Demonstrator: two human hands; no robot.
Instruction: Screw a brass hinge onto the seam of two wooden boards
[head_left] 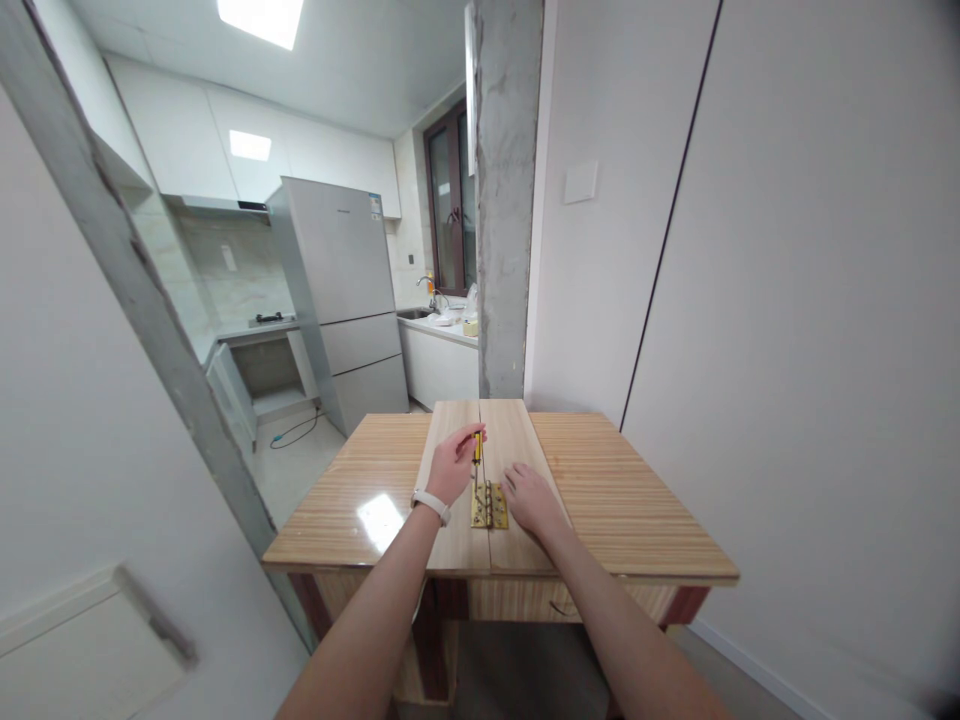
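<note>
My left hand (452,468) grips a screwdriver (478,447) with a yellow and black handle, held upright. Its shaft points down at the left leaf of a brass hinge (490,506). The hinge lies opened flat across the seam between two pale wooden boards, the left board (450,545) and the right board (525,555). Small screws or holes show in both leaves, too small to tell apart. On the right board rests my right hand (531,497), fingers slightly bent, its fingertips by the hinge's right leaf, with nothing seen in it.
The boards lie on a striped wooden table (637,500) with a drawer in front. Behind stand a grey fridge (345,270) and a kitchen counter (442,360) with a sink. A bare grey pillar (510,220) and a white wall (787,300) are close to the table.
</note>
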